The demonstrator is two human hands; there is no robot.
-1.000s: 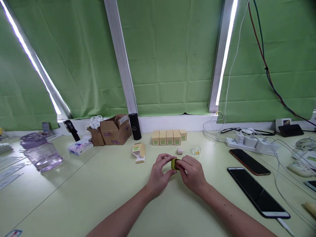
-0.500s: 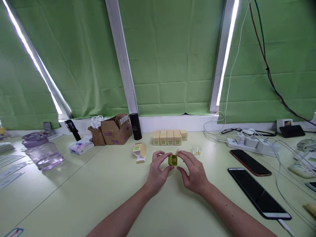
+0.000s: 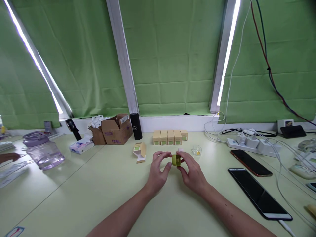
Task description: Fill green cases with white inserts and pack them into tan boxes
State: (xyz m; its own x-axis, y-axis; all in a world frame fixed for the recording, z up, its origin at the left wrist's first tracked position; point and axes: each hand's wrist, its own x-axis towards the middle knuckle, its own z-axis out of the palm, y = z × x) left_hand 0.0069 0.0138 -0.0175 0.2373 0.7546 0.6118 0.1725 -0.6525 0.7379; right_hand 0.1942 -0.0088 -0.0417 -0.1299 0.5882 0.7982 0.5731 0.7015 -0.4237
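Observation:
A small olive-green square piece, hollow with a stem-like part inside, is pinched at its top and bottom between the thumb and index finger of my right hand. Its exact kind I cannot make out. Just left of it is my left hand, thumb and index finger spread apart, holding nothing. Beyond my hands stands a row of small tan boxes with green labels. An opened box of like colour lies to the left. To the right sits a clear small container with something yellow in it.
Two phones lie at the right, near a white power strip with trailing cables. Leftward are a purple water jug, a tissue pack, a cardboard box and a black cylinder. Another person's hand shows at the far left.
The green piece has shifted slightly right and turned, passing from between both hands into my right fingers. My left fingers have let go. Another person's hand has appeared at the left edge.

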